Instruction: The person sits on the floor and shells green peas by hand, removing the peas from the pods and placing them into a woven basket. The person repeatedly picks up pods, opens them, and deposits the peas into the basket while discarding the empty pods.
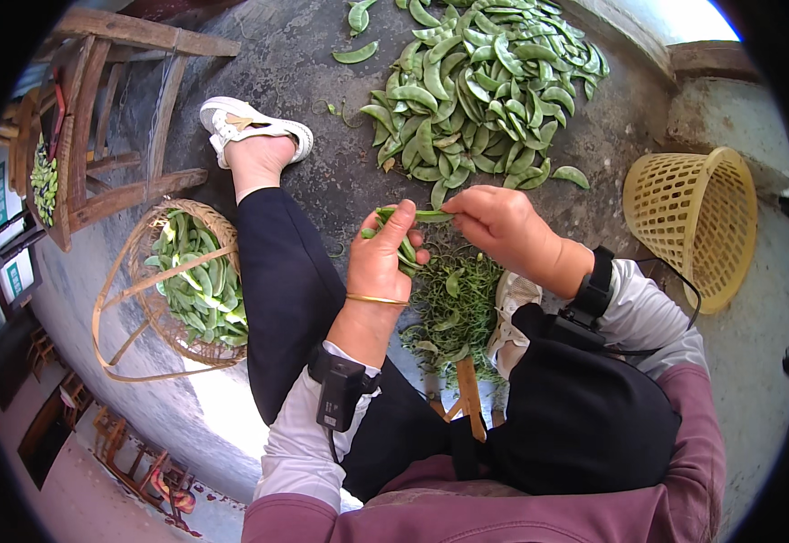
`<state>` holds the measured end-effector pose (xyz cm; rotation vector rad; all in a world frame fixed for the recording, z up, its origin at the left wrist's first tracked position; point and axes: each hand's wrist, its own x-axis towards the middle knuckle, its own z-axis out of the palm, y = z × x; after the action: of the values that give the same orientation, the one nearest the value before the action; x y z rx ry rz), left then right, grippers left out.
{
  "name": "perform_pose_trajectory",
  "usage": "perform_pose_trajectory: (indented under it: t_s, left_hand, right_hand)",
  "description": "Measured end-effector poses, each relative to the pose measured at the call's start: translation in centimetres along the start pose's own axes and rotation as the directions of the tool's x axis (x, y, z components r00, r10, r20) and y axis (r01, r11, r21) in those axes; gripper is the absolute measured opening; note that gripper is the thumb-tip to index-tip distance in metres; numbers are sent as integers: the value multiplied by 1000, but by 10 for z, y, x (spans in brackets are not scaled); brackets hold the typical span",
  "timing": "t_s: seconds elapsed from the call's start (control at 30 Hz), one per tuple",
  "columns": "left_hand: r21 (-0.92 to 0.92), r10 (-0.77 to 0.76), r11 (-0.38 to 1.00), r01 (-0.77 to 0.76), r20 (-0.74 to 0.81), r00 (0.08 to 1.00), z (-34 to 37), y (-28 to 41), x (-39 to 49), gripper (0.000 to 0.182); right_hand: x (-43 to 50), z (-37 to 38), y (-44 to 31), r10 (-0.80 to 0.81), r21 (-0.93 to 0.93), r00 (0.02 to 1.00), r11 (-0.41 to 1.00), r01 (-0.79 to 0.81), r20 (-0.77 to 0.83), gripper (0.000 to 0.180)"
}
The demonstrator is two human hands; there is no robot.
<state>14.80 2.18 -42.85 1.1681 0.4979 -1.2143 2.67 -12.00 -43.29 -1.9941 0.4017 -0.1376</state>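
Note:
My left hand holds several flat green bean pods, with its thumb on top of them. The fingertips of my right hand pinch the right end of one pod that stretches across from my left hand. Just beyond my hands, a large heap of flat green bean pods lies on the dark concrete floor. Below my hands, between my feet, is a pile of thin green strings and trimmings with a few pods on it. A woven basket with a looped handle, at my left leg, holds more pods.
A yellow perforated plastic basket lies tipped on its side by the wall at right. A wooden frame, possibly an overturned chair, is at upper left. Loose pods lie left of the heap. A wooden piece shows between my legs.

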Motion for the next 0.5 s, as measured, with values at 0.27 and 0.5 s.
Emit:
perform_pose_trajectory:
  t_s: [0.27, 0.5]
  left_hand:
    - [-184, -30, 983, 24, -29, 999, -7, -14, 7, 19]
    - [-208, -24, 977, 38, 66, 998, -8, -7, 7, 19]
  right_hand:
    - [2, 9, -2, -33, -147, 989, 989, 11, -147, 14]
    - [-5, 18, 9, 416, 579, 899, 703, -414, 138, 12]
